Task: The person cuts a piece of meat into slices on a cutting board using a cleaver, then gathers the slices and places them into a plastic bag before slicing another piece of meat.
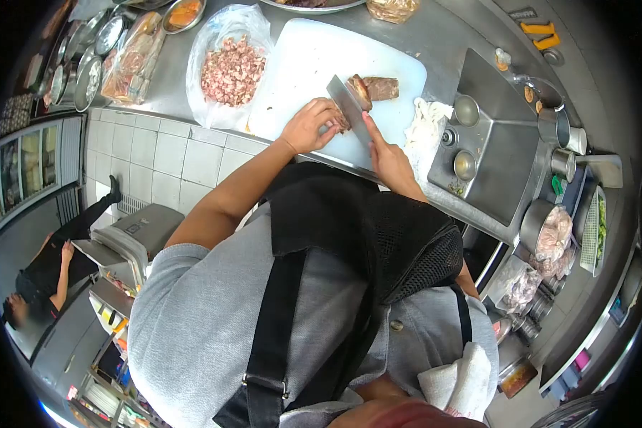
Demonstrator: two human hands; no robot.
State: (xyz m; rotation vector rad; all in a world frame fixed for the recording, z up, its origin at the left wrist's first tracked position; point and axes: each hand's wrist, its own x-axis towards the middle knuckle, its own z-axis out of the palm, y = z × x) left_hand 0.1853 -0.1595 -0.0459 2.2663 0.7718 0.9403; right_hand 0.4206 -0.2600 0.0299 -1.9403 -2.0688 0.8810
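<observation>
And we're into the slicing, by the look of it, right on the cutting board [307, 53]! Our left hand [309, 127] is curled down over a small piece of meat [344, 124] near the board's front edge. Our right hand [392, 164] is wrapped around the knife [347, 98], 1 finger laid along the blade. Beyond that blade, on the board, sits a bigger chunk of meat [382, 88]. The next stroke, we reckon, calls for a firm hold and fingertips tucked clear of the edge.

Now the containers! Just left of the board, a plastic bag [257, 25] spreads wide around diced pink meat [233, 71]. Farther left of the board, a bowl [166, 27] carries something orange [185, 14]. Over to the board's right, past a crumpled cloth [422, 137], the sink [506, 160] holds 2 metal bowls [466, 165].
</observation>
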